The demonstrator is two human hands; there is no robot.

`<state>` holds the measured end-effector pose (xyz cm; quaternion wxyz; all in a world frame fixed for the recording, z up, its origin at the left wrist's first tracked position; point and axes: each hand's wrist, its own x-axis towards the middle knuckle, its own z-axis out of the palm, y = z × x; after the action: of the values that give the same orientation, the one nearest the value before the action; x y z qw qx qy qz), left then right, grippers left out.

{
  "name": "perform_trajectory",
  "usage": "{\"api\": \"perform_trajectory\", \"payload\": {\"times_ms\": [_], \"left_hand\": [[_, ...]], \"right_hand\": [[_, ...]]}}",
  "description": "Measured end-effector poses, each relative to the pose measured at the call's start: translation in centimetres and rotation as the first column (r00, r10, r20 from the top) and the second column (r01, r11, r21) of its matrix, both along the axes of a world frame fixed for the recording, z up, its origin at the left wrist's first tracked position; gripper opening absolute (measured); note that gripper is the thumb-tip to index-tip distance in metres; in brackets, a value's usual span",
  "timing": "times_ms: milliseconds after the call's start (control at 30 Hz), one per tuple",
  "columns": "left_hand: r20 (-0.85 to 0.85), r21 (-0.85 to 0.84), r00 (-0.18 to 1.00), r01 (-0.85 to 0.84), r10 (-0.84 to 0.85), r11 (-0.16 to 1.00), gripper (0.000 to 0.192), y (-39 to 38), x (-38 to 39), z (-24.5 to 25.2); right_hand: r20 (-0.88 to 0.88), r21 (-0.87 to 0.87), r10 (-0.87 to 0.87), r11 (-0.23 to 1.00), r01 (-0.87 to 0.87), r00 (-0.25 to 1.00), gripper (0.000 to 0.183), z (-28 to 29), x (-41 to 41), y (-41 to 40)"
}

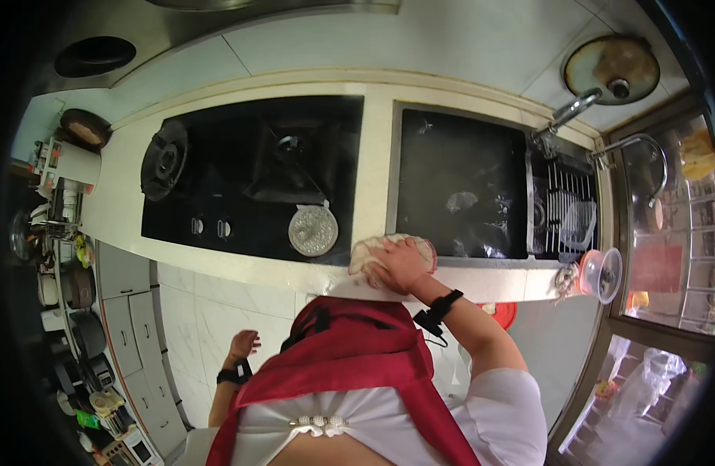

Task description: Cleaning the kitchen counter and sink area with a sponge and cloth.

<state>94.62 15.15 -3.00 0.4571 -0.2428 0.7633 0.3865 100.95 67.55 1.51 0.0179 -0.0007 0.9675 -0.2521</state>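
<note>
My right hand (399,265) presses a light cloth with a red edge (423,246) onto the countertop, at the near left corner of the sink (462,175). Over the floor at the lower left, away from the counter, hangs my left hand (244,343), its fingers loosely bent around nothing. To the left of the cloth, a black gas stove (217,140) is set into the counter. A round, textured metal disc with a handle (313,230) lies on its near right part. The sink basin looks dark, with pale wet patches or reflections.
A burner grate (166,161) sits tilted at the stove's left end. Right of the basin are a wire rack (558,198), a faucet (576,110) and a clear plastic tub (607,275) at the counter's edge. A pot lid (596,67) rests against the wall. Shelves with pots line the left.
</note>
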Motion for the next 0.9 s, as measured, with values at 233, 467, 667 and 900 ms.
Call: {"api": "perform_trajectory", "payload": {"times_ms": [233,467,667,900], "left_hand": [[-0.279,-0.454,0.265,0.811,-0.923,0.37,0.025,-7.8,5.8,2.4],[0.052,-0.295,0.955,0.293,-0.29,0.91,0.024,-0.8,6.3,7.5],[0.038,-0.333,0.971,0.236,-0.237,0.913,0.024,4.0,2.8,9.9],[0.044,-0.33,0.961,0.271,-0.272,0.904,0.024,6.5,-0.2,9.4]], "right_hand": [[-0.114,0.085,-0.419,0.899,0.429,0.901,0.038,-1.2,-16.7,5.0],[0.019,0.12,-0.48,0.872,0.475,0.877,0.037,-0.9,-26.6,14.4],[0.031,0.189,-0.497,0.855,0.483,0.867,0.031,3.5,-25.1,21.8],[0.019,0.218,-0.825,0.554,0.803,0.564,0.028,1.8,-18.0,32.2]]}}
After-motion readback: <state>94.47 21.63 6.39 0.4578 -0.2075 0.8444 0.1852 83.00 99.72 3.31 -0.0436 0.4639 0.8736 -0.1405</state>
